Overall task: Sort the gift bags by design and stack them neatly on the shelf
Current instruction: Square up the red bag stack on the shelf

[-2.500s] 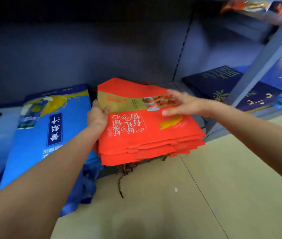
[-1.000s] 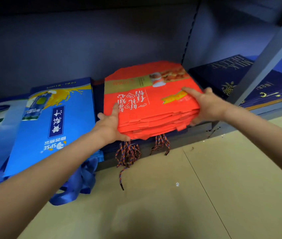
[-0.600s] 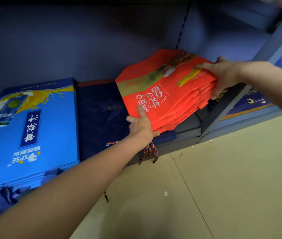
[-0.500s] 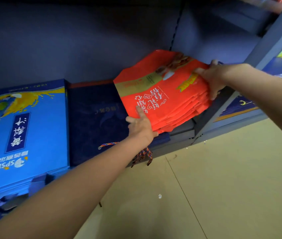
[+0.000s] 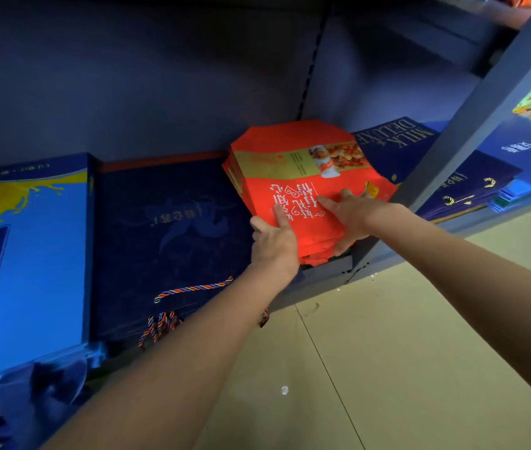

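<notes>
- Red bags, a flat stack with white script and a food photo on top, lying on the shelf at its right end, against the post.
- Left hand grasping the stack's near-left corner, thumb on top, fingers hidden below.
- Right hand grasping the near-right edge, index finger stretched across the top, thumb under the edge.
- Navy bags just left of the stack, flat, a striped cord across the near end.
- Blue bags further left, with yellow splash print.
- Dark bags lettered "MILK DELUXE" behind the post, to the right.
- Beige floor below the shelf.
</notes>
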A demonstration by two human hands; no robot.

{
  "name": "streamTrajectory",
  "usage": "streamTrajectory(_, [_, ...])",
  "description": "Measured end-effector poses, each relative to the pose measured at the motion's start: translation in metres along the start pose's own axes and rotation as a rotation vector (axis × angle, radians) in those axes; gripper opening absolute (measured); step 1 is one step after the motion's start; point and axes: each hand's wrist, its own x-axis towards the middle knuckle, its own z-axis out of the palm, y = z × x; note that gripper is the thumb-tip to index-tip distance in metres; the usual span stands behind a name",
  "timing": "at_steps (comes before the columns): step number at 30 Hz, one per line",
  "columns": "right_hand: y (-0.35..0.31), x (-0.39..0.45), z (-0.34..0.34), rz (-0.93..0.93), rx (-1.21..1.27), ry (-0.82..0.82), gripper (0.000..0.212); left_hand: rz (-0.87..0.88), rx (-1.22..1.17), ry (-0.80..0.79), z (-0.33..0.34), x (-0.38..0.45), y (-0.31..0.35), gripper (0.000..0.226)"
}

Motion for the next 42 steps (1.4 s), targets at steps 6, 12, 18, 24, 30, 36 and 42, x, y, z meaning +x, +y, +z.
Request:
streamTrajectory(6, [0.013,-0.012,-0.017,-0.131,0.195,-0.015,0.094,0.051,-0.417,-0.138,-0.048,0.019,-0.035,0.126])
streamTrajectory(12, [-0.004,-0.001,-0.019,-0.098,0.827,0.429,0.054,-0.018,-0.953,0.025,-0.066,0.07,-0.041,0.078])
streamTrajectory(18, [-0.081,0.014,0.001,-0.122,0.683,0.284,0.104,-0.021,-1.144,0.09,-0.044,0.123,-0.045,0.115])
streamTrajectory(24, [-0.064,0.026,0.013,-0.131,0.821,0.27,0.095,0.024,-1.141,0.183,-0.048,0.129,-0.014,0.098])
streamTrajectory(30, [-0.071,0.021,0.031,-0.18,0.754,0.487,0.082,-0.072,-0.801,0.417,-0.043,0.092,-0.014,0.058])
streamTrajectory(36, [-0.054,0.001,0.059,-0.018,0.746,0.658,0.103,-0.022,-0.798,0.295,-0.025,0.053,-0.001,0.063])
streamTrajectory(42, [-0.052,0.0,0.064,-0.073,0.649,0.465,0.09,-0.017,-0.69,0.315,-0.001,0.03,-0.003,0.067])
